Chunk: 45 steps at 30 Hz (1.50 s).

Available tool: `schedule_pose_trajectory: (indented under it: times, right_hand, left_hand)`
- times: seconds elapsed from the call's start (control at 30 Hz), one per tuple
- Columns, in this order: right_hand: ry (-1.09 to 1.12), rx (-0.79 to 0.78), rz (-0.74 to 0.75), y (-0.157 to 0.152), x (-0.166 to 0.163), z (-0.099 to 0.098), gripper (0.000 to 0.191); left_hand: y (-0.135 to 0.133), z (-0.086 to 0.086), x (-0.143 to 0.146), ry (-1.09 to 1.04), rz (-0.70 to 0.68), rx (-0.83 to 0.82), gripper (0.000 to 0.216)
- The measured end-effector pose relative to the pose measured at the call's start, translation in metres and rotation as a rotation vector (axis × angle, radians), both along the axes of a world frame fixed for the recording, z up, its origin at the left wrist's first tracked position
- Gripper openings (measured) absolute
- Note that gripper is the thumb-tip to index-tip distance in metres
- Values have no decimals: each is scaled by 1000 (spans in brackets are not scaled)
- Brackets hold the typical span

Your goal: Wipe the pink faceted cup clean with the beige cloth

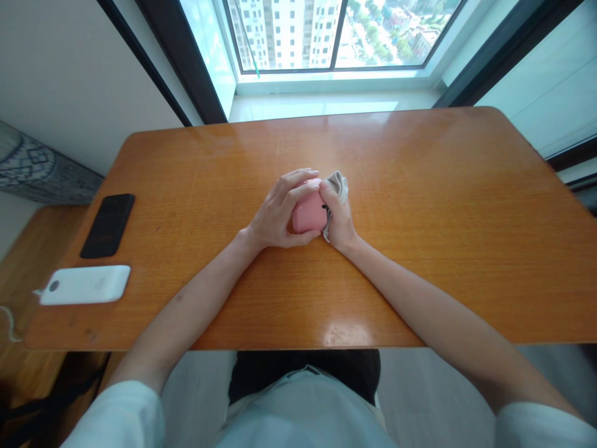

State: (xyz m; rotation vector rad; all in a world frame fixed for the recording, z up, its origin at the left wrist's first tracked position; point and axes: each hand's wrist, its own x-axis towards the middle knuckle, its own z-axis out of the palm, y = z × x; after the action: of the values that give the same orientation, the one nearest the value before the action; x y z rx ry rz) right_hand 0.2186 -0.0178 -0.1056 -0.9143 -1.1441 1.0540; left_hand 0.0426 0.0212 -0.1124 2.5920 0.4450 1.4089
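My left hand (277,211) is wrapped round a small pink rounded object (308,214) at the middle of the wooden table (420,205), fingers curled over its top. My right hand (339,218) presses a crumpled light grey cloth (338,183) against the pink object's right side, fingers closed on the cloth. Both hands rest on the tabletop and touch each other around the object. Most of the pink object is hidden by my fingers.
A black phone (108,224) lies face up near the table's left edge. A white power bank (86,285) with a cable lies in front of it. A window (326,31) runs behind the table's far edge.
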Motion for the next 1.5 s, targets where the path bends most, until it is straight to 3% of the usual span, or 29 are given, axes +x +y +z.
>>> schedule_pose_trajectory:
  times: [0.2,0.57,0.83,0.97,1.07,1.17,1.37,1.5]
  right_hand:
    - [-4,-40,19,2,-1,-2,43]
    - [3,-50,65,-5,-3,0,41]
    - [-72,-79,48,-8,0,1,49]
    - [-77,-104,75,-7,0,1,52]
    - [-58,-99,70,-7,-1,2,51]
    - [-38,-79,61,-6,-1,2,49]
    - [-87,-86,44,-6,-1,5,49]
    - [-79,-72,24,-4,-1,3,48]
  left_hand:
    - [1,-1,4,-5,33,78,92]
    - [-7,8,5,-48,58,-52,82]
    - [-13,11,11,-153,83,-335,57]
    - [-15,11,14,-219,79,-575,52]
    - [-16,9,16,-241,97,-649,52]
    - [-14,7,15,-241,90,-595,54]
    - [-7,5,4,-140,38,-176,63]
    - [-9,6,4,-115,50,-196,58]
